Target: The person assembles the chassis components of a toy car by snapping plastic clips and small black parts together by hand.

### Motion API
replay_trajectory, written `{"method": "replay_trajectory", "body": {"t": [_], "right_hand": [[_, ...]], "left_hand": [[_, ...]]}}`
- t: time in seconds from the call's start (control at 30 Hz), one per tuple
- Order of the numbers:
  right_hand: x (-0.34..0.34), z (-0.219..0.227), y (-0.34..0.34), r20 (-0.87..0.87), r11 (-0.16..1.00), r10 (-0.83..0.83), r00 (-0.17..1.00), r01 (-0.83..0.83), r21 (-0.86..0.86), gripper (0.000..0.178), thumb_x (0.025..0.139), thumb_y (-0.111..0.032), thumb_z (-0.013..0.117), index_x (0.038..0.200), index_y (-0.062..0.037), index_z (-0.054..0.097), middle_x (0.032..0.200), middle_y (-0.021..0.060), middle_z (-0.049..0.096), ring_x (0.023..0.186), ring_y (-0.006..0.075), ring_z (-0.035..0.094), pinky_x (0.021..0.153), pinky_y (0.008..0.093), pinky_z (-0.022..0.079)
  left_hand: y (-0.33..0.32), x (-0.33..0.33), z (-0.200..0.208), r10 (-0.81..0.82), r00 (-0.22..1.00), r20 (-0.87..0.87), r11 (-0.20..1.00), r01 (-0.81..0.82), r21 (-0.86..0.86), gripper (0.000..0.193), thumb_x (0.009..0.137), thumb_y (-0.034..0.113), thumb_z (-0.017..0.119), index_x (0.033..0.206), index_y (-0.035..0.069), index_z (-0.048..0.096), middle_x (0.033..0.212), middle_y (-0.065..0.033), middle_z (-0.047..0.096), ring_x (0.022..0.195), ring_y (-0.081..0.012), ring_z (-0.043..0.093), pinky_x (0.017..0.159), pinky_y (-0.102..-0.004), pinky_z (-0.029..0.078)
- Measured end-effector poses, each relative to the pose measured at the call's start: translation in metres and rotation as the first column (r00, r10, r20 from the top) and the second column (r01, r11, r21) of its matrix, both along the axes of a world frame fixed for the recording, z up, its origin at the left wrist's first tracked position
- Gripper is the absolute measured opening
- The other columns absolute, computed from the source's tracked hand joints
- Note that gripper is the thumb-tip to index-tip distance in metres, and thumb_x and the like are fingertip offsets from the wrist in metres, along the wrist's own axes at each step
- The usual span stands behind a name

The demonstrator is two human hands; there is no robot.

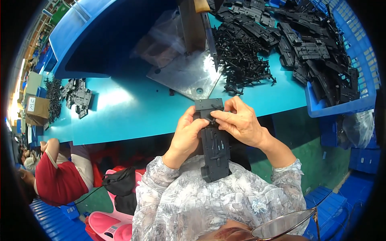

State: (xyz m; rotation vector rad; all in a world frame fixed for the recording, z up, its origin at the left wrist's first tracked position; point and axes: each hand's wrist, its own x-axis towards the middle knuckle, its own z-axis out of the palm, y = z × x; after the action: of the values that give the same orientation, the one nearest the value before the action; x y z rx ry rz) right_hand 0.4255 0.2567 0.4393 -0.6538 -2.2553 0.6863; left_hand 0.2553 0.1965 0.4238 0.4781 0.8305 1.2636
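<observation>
Left hand (185,134): you grip the long black moulded plastic part (214,146), frame centre.
Right hand (237,120): fingertips pinch a small black plastic clip (212,116) onto its top.

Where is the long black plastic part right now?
In the head view, the long black plastic part sits at centre frame, held upright between the left hand and right hand, just below the near edge of the blue table.

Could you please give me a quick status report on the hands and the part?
Left hand grips the long black plastic part. Right hand pinches a small black clip onto its top. Nothing in the way.
</observation>
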Motion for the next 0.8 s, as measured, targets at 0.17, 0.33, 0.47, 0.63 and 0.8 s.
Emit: {"method": "replay_trajectory", "body": {"t": [0.17, 0.33, 0.47, 0.63, 0.8], "right_hand": [[0.002, 0.001, -0.004, -0.036, 0.914, 0.109, 0.993, -0.115, -0.389, 0.019, 0.073, 0.000, 0.062, 0.091, -0.0041, 0.061, 0.070, 0.0084, 0.055, 0.057, 0.0159, 0.057, 0.053, 0.0271, 0.046], [0.024, -0.004, -0.026, -0.410, 0.657, -0.251, 0.877, -0.157, -0.738, 0.021, 0.072, 0.006, 0.053, 0.092, 0.0024, 0.058, 0.082, 0.0077, 0.060, 0.071, 0.0098, 0.058, 0.054, 0.0191, 0.047], [0.030, -0.012, -0.051, -0.435, 0.674, -0.383, 0.815, -0.075, -0.735, 0.030, 0.074, 0.001, 0.056, 0.104, -0.0004, 0.051, 0.104, 0.0142, 0.054, 0.100, 0.0166, 0.051, 0.056, 0.0216, 0.053], [0.007, -0.020, -0.065, -0.580, 0.606, -0.585, 0.567, -0.169, -0.777, 0.027, 0.076, 0.003, 0.054, 0.102, -0.0031, 0.048, 0.100, 0.0117, 0.050, 0.081, 0.0092, 0.048, 0.051, 0.0179, 0.050], [0.011, -0.023, -0.035, -0.812, 0.866, -0.236, 0.534, -0.264, -0.425, 0.034, 0.066, 0.002, 0.055, 0.099, -0.0021, 0.049, 0.089, 0.0142, 0.053, 0.082, 0.0175, 0.047, 0.065, 0.0265, 0.045]], "left_hand": [[-0.004, 0.001, -0.001, 0.093, 0.995, 0.020, 0.996, -0.092, -0.016, 0.033, 0.078, -0.005, 0.048, 0.110, 0.000, 0.045, 0.103, -0.0101, 0.055, 0.092, -0.0155, 0.056, 0.081, -0.0277, 0.046], [-0.015, -0.005, 0.014, 0.405, 0.914, -0.033, 0.909, -0.398, 0.125, 0.039, 0.076, -0.004, 0.052, 0.114, 0.000, 0.046, 0.105, -0.0097, 0.056, 0.096, -0.0196, 0.055, 0.086, -0.0312, 0.043], [-0.033, -0.006, 0.017, 0.583, 0.809, -0.078, 0.800, -0.554, 0.228, 0.040, 0.076, -0.003, 0.052, 0.115, 0.003, 0.046, 0.106, -0.0097, 0.055, 0.096, -0.0199, 0.055, 0.086, -0.0324, 0.043], [-0.058, 0.015, 0.003, 0.538, 0.831, -0.144, 0.801, -0.450, 0.396, 0.046, 0.076, 0.001, 0.053, 0.120, 0.003, 0.042, 0.108, -0.0082, 0.053, 0.099, -0.0215, 0.053, 0.089, -0.0367, 0.041], [-0.061, 0.003, -0.001, 0.099, 0.979, 0.179, 0.902, -0.164, 0.399, 0.043, 0.081, 0.022, 0.053, 0.118, 0.002, 0.041, 0.104, -0.0138, 0.056, 0.093, -0.0235, 0.056, 0.079, -0.0382, 0.047]]}}
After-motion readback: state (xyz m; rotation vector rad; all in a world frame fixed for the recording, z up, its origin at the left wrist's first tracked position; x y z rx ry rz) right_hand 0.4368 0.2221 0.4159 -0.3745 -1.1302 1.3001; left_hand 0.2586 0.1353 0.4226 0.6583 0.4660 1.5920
